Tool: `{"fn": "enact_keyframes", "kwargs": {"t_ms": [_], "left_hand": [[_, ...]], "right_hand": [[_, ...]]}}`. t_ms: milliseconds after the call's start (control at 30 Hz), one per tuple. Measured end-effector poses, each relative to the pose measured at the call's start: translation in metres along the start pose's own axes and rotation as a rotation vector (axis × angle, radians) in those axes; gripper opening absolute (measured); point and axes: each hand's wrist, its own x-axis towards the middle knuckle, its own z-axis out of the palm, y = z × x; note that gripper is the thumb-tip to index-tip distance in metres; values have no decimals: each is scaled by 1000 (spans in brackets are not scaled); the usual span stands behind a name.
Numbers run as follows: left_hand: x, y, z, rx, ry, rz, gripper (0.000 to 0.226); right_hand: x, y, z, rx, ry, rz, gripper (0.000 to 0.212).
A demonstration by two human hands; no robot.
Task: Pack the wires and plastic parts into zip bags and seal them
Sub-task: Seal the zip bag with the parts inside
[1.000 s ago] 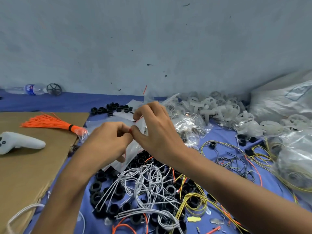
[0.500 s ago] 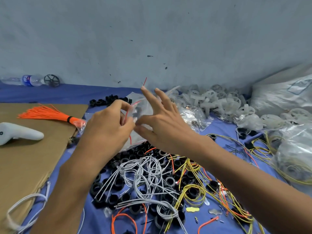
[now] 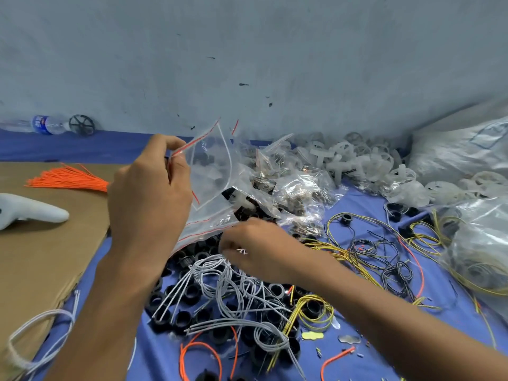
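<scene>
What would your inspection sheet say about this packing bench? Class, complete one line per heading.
Surface: blue cloth; brown cardboard sheet on the left.
Job's things: clear red-striped zip bag, held up; loose grey wire bundles; black plastic rings; white plastic wheels.
Clutter: filled clear plastic bags; plastic water bottle lying down; white handheld device.
Hands: left hand pinches the bag's top edge; right hand blurred, down at the grey wires, grip unclear.
Cables: tangled yellow-and-black wires; orange wire tassel on the cardboard.
Surroundings: scuffed grey-blue wall.
</scene>
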Motion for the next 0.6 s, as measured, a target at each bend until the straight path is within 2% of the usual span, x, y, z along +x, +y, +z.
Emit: {"fn": "enact_keyframes", "kwargs": {"t_ms": [167, 267, 400, 533, 600], "left_hand": [[-1, 3, -2, -25, -47, -12, 16], [0, 3, -2, -35, -52, -11, 15], [-1, 2, 1, -47, -68, -44, 16], [0, -1, 5, -38, -94, -107, 24], [-1, -3, 7, -3, -141, -129, 24]], "right_hand": [[19, -6, 35, -150, -139, -22, 32], [18, -1, 34, -167, -115, -16, 32], [1, 7, -8, 48, 38, 13, 18], [-31, 17, -57, 292, 51, 157, 12], [-51, 22, -77, 501, 74, 193, 13]]}}
